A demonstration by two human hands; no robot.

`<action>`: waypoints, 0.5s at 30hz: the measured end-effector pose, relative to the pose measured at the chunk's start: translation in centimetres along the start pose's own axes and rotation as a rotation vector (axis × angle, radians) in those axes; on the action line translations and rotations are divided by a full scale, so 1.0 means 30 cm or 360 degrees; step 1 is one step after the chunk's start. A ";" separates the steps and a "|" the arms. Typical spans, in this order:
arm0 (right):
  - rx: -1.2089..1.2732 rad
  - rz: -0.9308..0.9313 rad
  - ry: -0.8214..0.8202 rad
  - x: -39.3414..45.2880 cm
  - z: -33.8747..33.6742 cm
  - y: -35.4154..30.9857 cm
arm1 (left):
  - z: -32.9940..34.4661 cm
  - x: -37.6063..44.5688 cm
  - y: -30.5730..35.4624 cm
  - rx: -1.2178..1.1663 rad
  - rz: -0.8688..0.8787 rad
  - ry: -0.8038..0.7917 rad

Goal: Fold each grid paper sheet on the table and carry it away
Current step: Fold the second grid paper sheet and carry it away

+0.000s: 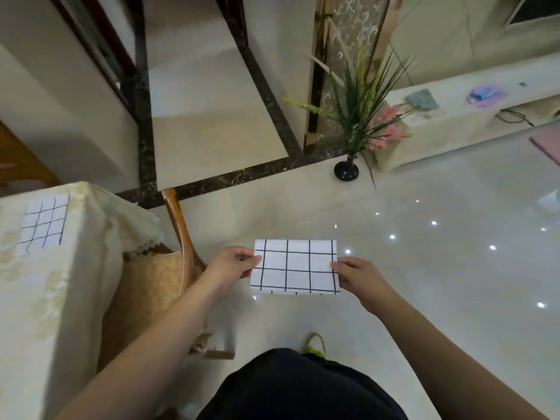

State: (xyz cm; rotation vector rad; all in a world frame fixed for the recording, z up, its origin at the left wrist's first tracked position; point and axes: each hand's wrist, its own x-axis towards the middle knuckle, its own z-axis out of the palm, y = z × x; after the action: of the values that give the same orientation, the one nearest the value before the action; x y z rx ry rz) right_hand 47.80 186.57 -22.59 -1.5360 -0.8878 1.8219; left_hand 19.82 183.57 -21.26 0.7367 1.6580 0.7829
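You've got the folded grid paper [294, 266] pinched by its side edges, left hand [235, 265] and right hand [360, 278], fingers closed on it above the floor [439, 268]; another sheet [45, 221] lies on the counter [36, 298].

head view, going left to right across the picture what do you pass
grid paper sheet on the table → wooden chair → left hand → folded grid paper → right hand → low cabinet
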 end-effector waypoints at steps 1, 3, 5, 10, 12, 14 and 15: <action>-0.0020 -0.0005 -0.0025 0.036 -0.010 -0.028 | 0.010 0.019 0.017 -0.0002 -0.0007 0.0021; -0.0089 -0.0003 -0.0099 0.108 -0.024 -0.081 | 0.027 0.056 0.049 -0.0036 -0.0019 0.0082; -0.0152 0.0010 -0.0153 0.173 -0.032 -0.115 | 0.029 0.088 0.068 -0.0081 -0.0048 0.0134; -0.0203 0.0016 -0.0238 0.318 -0.015 -0.169 | 0.005 0.152 0.103 -0.0090 -0.0113 0.0214; -0.0229 0.0012 -0.0270 0.371 0.007 -0.198 | -0.008 0.185 0.113 -0.0115 -0.0123 0.0264; -0.0232 0.0020 -0.0285 0.424 0.034 -0.229 | -0.028 0.220 0.124 -0.0142 -0.0138 0.0303; -0.0237 0.0022 -0.0291 0.453 0.049 -0.246 | -0.040 0.238 0.132 -0.0158 -0.0142 0.0315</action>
State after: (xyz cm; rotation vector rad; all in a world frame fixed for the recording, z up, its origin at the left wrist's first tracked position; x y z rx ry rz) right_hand 44.32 201.57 -24.62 -1.4835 -1.1234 1.9683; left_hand 17.52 191.46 -21.90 0.5256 1.8015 0.8900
